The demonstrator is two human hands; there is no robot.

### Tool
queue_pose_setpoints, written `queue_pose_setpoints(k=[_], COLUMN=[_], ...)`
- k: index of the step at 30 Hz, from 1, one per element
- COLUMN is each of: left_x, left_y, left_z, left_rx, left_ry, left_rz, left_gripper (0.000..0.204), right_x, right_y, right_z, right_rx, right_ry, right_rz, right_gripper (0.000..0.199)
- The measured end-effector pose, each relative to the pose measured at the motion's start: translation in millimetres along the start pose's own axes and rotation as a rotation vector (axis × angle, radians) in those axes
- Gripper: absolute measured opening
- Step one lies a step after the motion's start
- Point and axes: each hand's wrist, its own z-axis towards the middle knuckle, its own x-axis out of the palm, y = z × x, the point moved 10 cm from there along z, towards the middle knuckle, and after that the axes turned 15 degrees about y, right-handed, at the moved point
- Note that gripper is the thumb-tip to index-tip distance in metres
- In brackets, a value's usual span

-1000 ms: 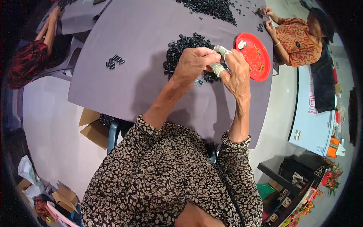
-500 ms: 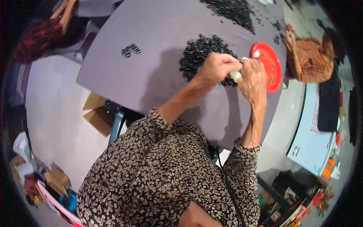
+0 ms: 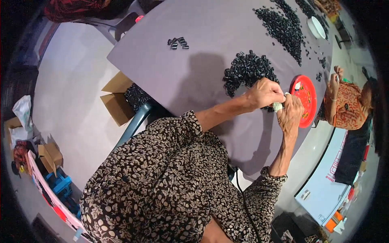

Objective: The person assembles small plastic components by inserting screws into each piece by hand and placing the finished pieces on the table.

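My left hand (image 3: 264,94) and my right hand (image 3: 291,114) meet above the table's right side, in front of a heap of small black pieces (image 3: 250,68). A crumpled white cloth-like piece (image 3: 277,106) sticks out between them, held in my closed right hand. My left fingertips are pinched together against the right hand, and what they grip is too small to make out. Just beyond my right hand lies a red round plate (image 3: 311,94) with small yellow, green and white bits on it.
A grey-covered table (image 3: 162,77) spreads ahead, with a small group of black pieces (image 3: 178,43) at left, a larger black spread (image 3: 279,28) and a white bowl (image 3: 316,27) farther off. At right a person (image 3: 347,103) sits. A cardboard box (image 3: 117,107) stands by a green chair (image 3: 135,121).
The whole view has swung, so the table, plate and hands appear lower and farther right. My hands stay together at the white piece, fingers still closed.
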Motion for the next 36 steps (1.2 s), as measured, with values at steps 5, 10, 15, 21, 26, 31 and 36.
queue_pose_setpoints(k=[5, 10, 15, 21, 26, 31, 36], left_x=[3, 1, 6, 4, -27, -107, -173], left_y=[7, 11, 11, 15, 0, -24, -43], left_z=[3, 4, 2, 3, 3, -28, -97], left_rx=[-0.008, 0.046, -0.028, -0.072, 0.078, 0.086, -0.155], left_ry=[0.027, -0.019, 0.057, 0.131, 0.042, -0.182, -0.502], left_rz=[0.016, -0.06, -0.016, -0.044, -0.029, 0.506, 1.068], left_gripper=[0.017, 0.017, 0.019, 0.021, 0.018, 0.019, 0.022], right_x=[2, 6, 8, 1, 11, 30, 84], right_y=[0, -1, -2, 5, -17, -72, -70], right_z=[-2, -4, -5, -3, 7, -35, -67], right_rx=[-0.026, -0.023, -0.017, -0.035, 0.188, 0.475, 0.517], right_ry=[-0.023, 0.006, 0.032, -0.066, 0.121, 0.075, 0.14], right_rz=[0.03, 0.027, 0.004, 0.026, 0.148, 0.386, 0.526], right_gripper=[0.022, 0.023, 0.021, 0.02, 0.027, 0.026, 0.013])
